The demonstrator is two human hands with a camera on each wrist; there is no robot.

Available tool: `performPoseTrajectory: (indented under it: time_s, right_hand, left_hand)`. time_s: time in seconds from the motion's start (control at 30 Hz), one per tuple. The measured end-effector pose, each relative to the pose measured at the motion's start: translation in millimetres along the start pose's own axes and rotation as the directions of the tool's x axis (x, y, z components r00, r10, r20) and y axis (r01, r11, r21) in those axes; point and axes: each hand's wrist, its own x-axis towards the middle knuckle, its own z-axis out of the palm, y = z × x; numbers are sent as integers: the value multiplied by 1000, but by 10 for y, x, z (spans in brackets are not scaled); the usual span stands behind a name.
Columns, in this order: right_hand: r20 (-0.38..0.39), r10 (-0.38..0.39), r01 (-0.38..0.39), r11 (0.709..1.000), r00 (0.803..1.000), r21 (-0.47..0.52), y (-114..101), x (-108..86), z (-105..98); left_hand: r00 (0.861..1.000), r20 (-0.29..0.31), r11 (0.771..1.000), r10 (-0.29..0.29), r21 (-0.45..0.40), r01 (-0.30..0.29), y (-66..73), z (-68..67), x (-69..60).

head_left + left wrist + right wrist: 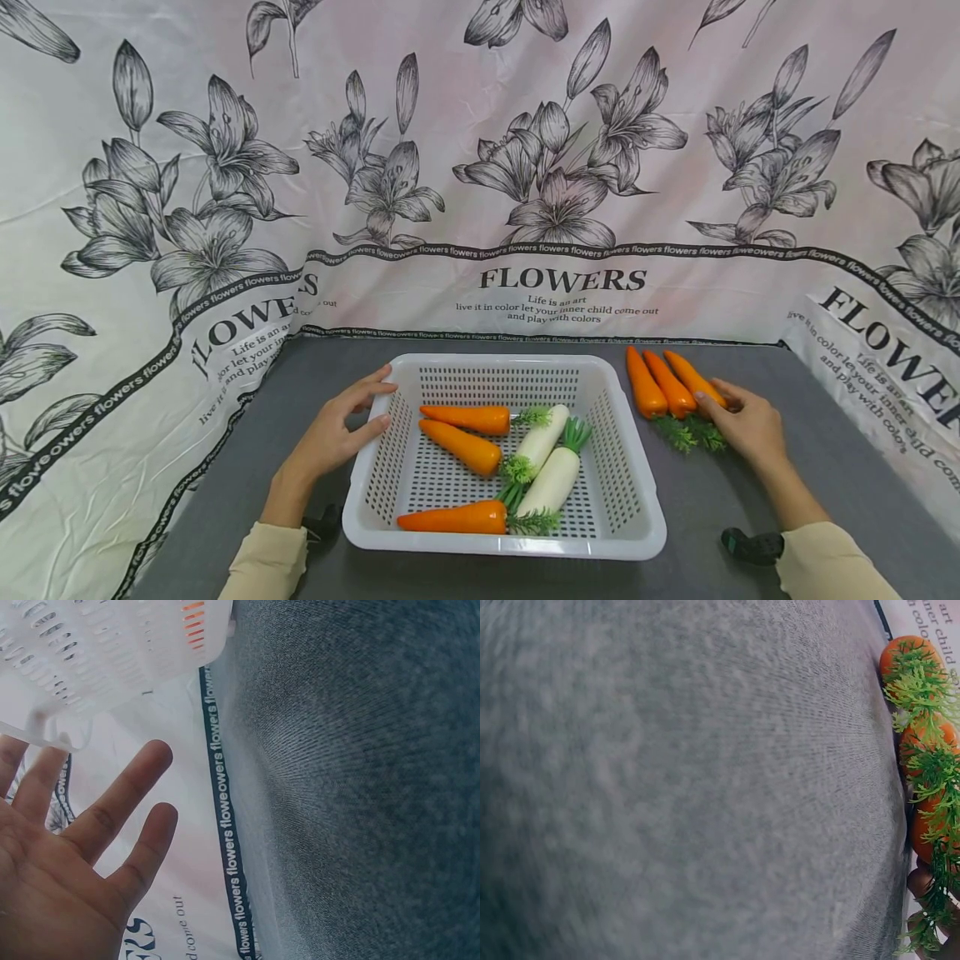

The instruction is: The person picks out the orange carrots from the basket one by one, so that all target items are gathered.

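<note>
A white plastic basket [506, 546] stands on the grey tabletop. Inside it lie an upper orange carrot [472, 419], a middle carrot [465, 448], a lower carrot [453, 518] and two white radishes, one [543, 437] beside the other [551, 485]. My left hand [341, 425] touches the basket's left rim with spread, mostly straight fingers, seen also in the left wrist view. To the right of the basket, three carrots lie side by side, leafy ends toward me. My right hand [750, 421] pinches the rightmost carrot [693, 377] near its leafy end, beside the middle one [670, 385] and the left one [645, 383].
A printed flower cloth [555, 292] hangs behind and at both sides of the grey tabletop [697, 500]. Dark straps show at the wrists, one at the left [322, 527] and one at the right [752, 546]. Green carrot leaves [934, 772] fill the right wrist view's right edge.
</note>
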Motion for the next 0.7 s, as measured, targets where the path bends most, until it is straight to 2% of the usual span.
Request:
performPoseTrajectory:
  time_s: [0.33,0.7]
  right_hand:
    - [-60,-66,67,998,996,11,-102,37,-110]
    - [-29,-94,95,995,995,24,-498,99,-249]
  left_hand:
    - [1000,7,1000,-2,0,2,6,1,7]
    - [1000,8,1000,-11,11,11,13,0,3]
